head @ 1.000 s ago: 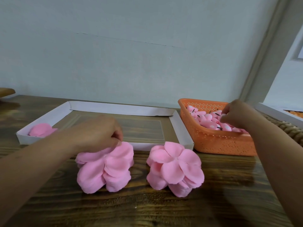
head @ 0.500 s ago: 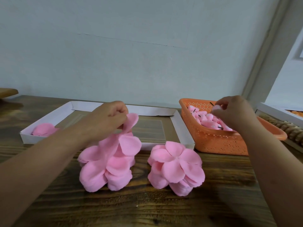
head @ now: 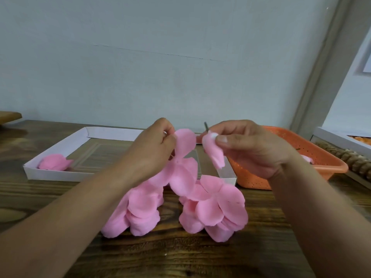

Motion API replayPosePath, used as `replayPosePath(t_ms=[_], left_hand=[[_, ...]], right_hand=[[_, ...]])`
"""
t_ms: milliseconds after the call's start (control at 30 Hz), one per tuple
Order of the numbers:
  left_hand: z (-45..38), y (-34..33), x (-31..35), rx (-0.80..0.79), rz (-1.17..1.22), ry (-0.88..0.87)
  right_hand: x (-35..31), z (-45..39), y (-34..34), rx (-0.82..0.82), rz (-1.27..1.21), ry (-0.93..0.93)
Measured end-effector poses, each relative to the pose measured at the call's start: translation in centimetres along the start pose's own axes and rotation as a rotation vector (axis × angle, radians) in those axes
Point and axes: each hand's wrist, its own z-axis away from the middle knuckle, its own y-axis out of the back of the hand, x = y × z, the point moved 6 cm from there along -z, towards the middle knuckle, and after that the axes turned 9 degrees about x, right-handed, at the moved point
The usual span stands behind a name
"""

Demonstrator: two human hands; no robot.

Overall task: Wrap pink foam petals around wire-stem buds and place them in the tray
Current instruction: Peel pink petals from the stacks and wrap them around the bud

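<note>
While the left hand (head: 154,149) is pinching a petal sheet (head: 181,161) by its upper lobe, its fingers (head: 168,137) are curling tightly round the foam edge and lifting the sheet clear of the left petal stack (head: 138,209), with the lower lobes hanging down toward that stack. The right hand (head: 249,149) is gripping a wire-stem bud (head: 213,151) between thumb and curled fingers, the pink bud pointing down and the short dark wire poking up above the thumb. Bud and petal sheet are sitting just beside each other, above the near right corner of the white tray (head: 60,175); whether they are touching cannot be told.

Against half a second ago, both hands are now meeting over that tray corner: the right hand has left the orange basket (head: 301,163), which is lying just right of the tray, and has carried the bud across, while the left hand has raised the petal sheet higher and drawn it rightward. A second petal stack (head: 216,207) is resting on the tabletop (head: 180,257) in front of the tray's right corner, where it lay before. One finished pink flower (head: 54,162) is lying in the tray's near left corner, unmoved.
</note>
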Motion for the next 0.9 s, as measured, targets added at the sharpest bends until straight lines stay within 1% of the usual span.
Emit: replayPosePath(t_ms=[67,200,300,400,467,633,733,800,900], left_hand=[[0.0,-0.7,-0.3,-0.018,0.067,0.089],[0.0,-1.7,-1.6,-0.006,0.211,0.315],[0.6,-2.3,-2.5,-0.021,0.408,0.490],[1.5,-3.3,-2.9,-0.117,0.658,0.670],[1.8,-3.7,-2.8,-0.168,0.741,0.708],[1.7,-4.0,-2.2,-0.224,0.825,0.677],[1.9,-4.4,-2.1,-0.278,0.870,0.736],[2.1,-4.7,-1.9,-0.305,0.946,0.787],[2.6,-5.3,-1.8,-0.363,1.038,0.867]], right_hand=[[0.5,-0.1,-1.0,-0.013,-0.018,-0.012],[1.3,-0.4,-1.5,0.027,-0.049,-0.042],[1.9,-0.4,-1.8,0.041,-0.030,-0.067],[2.2,-0.6,-1.4,0.107,0.067,-0.051],[2.3,-0.8,-1.2,0.134,0.114,-0.045],[2.8,-1.2,0.1,0.241,0.116,-0.040],[3.2,-1.4,0.5,0.310,0.097,-0.031],[3.3,-1.5,0.6,0.349,0.074,-0.023],[3.1,-1.7,0.8,0.374,0.053,0.020]])
